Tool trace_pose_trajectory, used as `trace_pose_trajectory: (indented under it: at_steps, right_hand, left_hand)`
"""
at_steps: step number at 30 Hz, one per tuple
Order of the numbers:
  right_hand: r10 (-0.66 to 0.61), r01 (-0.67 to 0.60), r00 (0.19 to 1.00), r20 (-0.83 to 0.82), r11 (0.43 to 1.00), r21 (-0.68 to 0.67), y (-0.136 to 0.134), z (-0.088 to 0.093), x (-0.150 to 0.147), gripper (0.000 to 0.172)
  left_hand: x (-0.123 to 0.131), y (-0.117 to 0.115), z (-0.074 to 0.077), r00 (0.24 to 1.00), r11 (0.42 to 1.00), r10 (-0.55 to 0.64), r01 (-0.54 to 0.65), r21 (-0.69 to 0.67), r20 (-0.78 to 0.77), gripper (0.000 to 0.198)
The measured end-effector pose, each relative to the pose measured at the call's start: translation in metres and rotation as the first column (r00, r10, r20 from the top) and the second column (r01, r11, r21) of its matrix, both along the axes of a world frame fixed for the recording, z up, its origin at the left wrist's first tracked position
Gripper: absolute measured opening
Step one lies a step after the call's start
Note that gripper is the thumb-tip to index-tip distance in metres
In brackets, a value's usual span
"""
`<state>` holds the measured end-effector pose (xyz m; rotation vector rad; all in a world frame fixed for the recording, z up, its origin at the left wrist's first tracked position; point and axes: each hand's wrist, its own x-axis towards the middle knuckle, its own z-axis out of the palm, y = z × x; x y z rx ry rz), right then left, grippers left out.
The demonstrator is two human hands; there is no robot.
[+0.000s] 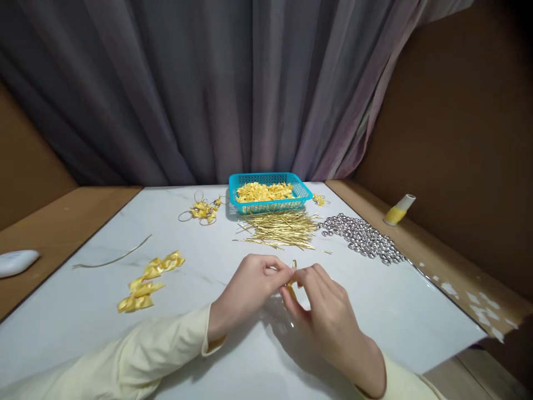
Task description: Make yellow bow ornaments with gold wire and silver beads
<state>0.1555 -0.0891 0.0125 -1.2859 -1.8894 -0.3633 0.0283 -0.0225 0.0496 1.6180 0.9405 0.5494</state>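
Note:
Over the middle of the table my left hand (254,283) and my right hand (328,311) meet at the fingertips. Both pinch a small yellow ribbon bow (292,290), mostly covered by the fingers. A thin golden loop (294,263) sticks up just above the fingertips; whether it is ribbon or tie I cannot tell. Beyond the hands lies a pile of gold twist ties (281,229). Several loose yellow bows (141,286) lie in a slanting row left of my left hand.
A turquoise basket (270,208) of yellow bows stands at the back. Silver beads (362,236) are heaped right, near a yellow-and-white spool-like object (398,210). Looped bows (204,210) lie back left. A gold strand (116,260) and white device (19,262) lie left.

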Motion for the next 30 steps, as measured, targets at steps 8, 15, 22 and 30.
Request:
trace_pose_trajectory:
  at_steps: [8, 15, 22, 30]
  right_hand:
    - [-0.011, 0.012, 1.000, 0.008, 0.998, -0.053, 0.000, -0.005, 0.000, 0.016]
    - [-0.021, 0.022, 0.998, 0.054, 1.000, -0.014, 0.002, -0.004, -0.001, 0.002]
    - [0.078, -0.169, 0.935, -0.346, 0.955, -0.242, 0.000, -0.001, 0.005, 0.007]
    - [-0.100, -0.345, 0.723, -0.683, 0.804, -0.484, 0.000, 0.003, 0.017, 0.017]
  left_hand:
    - [0.001, 0.005, 0.002, 0.997, 0.995, 0.007, 0.000, 0.099, -0.073, 0.017]
    - [0.002, 0.003, -0.002, 0.988, 0.963, 0.035, 0.007, 0.271, -0.151, 0.017]
    - [0.001, 0.005, 0.007, 0.987, 0.936, 0.005, 0.051, 0.348, -0.160, 0.021]
    - [-0.003, 0.010, 0.015, 0.977, 0.886, 0.010, 0.089, 0.456, -0.211, 0.023]
